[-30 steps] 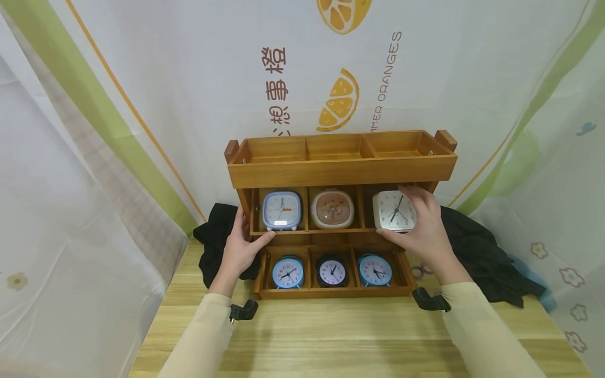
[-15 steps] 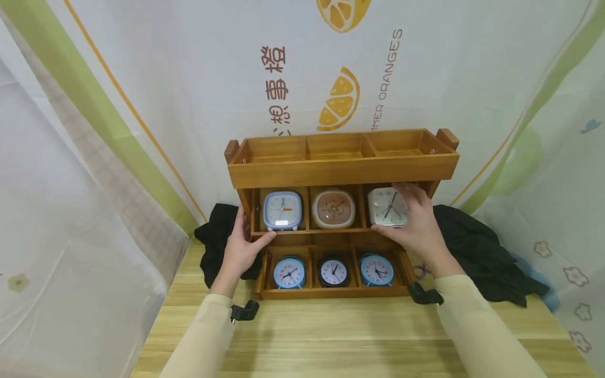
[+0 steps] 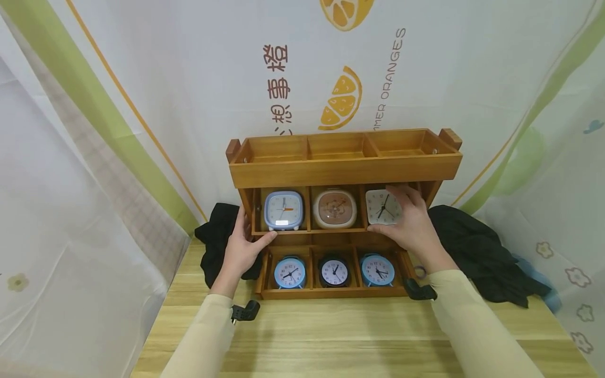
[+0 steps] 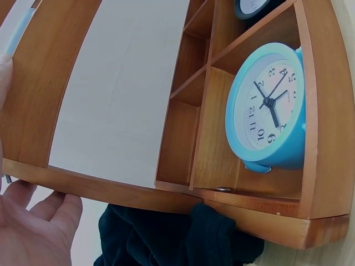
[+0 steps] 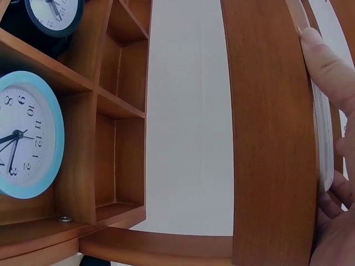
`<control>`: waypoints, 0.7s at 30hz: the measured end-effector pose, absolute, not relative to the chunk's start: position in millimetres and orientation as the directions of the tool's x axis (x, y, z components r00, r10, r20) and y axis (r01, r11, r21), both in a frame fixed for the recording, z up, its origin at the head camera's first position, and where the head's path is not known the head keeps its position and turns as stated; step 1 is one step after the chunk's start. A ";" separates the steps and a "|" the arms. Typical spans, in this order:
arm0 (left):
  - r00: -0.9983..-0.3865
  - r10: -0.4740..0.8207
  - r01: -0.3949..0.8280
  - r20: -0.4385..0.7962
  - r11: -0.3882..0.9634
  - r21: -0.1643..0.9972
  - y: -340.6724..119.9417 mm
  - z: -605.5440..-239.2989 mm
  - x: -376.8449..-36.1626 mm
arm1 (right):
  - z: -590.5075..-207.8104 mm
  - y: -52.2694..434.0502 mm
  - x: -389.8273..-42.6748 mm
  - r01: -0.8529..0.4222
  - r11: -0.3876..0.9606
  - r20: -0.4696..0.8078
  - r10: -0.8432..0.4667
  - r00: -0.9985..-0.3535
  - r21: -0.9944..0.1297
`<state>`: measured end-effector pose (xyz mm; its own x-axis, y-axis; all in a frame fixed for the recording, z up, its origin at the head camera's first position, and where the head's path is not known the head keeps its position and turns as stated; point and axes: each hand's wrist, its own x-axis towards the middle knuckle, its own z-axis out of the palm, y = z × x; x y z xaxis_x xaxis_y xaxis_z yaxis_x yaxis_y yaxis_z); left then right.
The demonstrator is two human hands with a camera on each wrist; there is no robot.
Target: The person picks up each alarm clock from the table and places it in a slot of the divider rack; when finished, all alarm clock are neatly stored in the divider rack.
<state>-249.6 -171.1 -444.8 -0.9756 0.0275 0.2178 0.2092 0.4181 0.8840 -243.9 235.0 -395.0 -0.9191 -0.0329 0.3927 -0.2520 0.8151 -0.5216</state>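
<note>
A tiered wooden rack (image 3: 345, 172) holds clocks in its two lower tiers. My right hand (image 3: 417, 228) holds a white square alarm clock (image 3: 382, 209) by its side in the right compartment of the middle tier, thumb low and fingers at the top. In the right wrist view the thumb (image 5: 327, 66) lies along the clock's edge. My left hand (image 3: 238, 257) grips the left side of that tier, thumb on the front edge by a blue-rimmed alarm clock (image 3: 283, 210). A beige-rimmed clock with a brown face (image 3: 334, 209) sits in the middle compartment.
Below stand two light-blue round clocks, one left (image 3: 290, 273) and one right (image 3: 377, 270), with a black round clock (image 3: 333, 272) between. Black cloths lie left (image 3: 217, 236) and right (image 3: 477, 257) of the rack on the wooden table (image 3: 331, 336). A printed curtain (image 3: 189, 79) hangs behind.
My right hand has moved left with the white alarm clock, which now stands deeper inside the right compartment, close to the divider. My left hand has kept its place on the rack.
</note>
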 end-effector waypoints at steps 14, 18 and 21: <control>-0.976 0.043 0.211 0.212 0.420 0.883 -165.3 -444.5 -251.7 | -403.4 240.3 -233.2 -0.332 0.827 0.476 -0.091 -0.875 -0.453; -0.980 0.039 0.190 0.193 0.449 0.873 -165.6 -442.6 -251.0 | -409.9 243.4 -219.5 -0.405 0.827 0.550 -0.144 -0.823 -0.390; -0.983 0.023 0.170 0.182 0.482 0.859 -167.7 -440.7 -249.6 | -414.4 244.7 -209.4 -0.464 0.814 0.584 -0.198 -0.787 -0.349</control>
<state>-249.6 -167.7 -440.7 -0.9830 0.0231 0.1821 0.1705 0.4824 0.8592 -209.4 244.7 -414.4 -0.7874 -0.1983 0.5836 -0.4640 0.8140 -0.3494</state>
